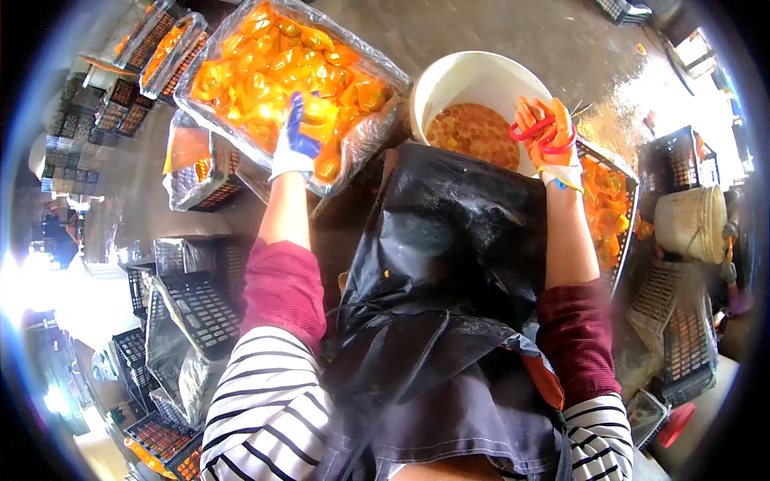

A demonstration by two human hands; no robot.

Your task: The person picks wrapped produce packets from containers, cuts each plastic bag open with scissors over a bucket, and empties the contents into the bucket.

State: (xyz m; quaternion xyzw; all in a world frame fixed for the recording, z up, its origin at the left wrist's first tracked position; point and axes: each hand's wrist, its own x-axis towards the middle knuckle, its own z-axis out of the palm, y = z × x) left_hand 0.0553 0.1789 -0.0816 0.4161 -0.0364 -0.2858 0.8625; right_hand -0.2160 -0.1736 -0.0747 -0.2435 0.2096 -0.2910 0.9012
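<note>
My left hand [301, 132], in a blue glove with a white cuff, reaches into a plastic-lined crate [385, 68] heaped with shiny orange pieces [265, 48] that look like peppers. Its fingers seem stretched out against the pile, partly lost in the orange glare. Over the right rim of a white bucket [441, 76], my right hand [553, 144] wears an orange-stained glove. Curled around red-handled scissors [533, 128], its fingers show the loops; the blades are hard to make out. Inside the bucket lies an orange-brown, lumpy mass [473, 136].
A black apron [457, 232] covers my lap below the bucket. Close on my right stands another crate [630, 216] of orange pieces. Stacked black crates [192, 313] line the left, and a whitish bucket [690, 224] stands at the far right.
</note>
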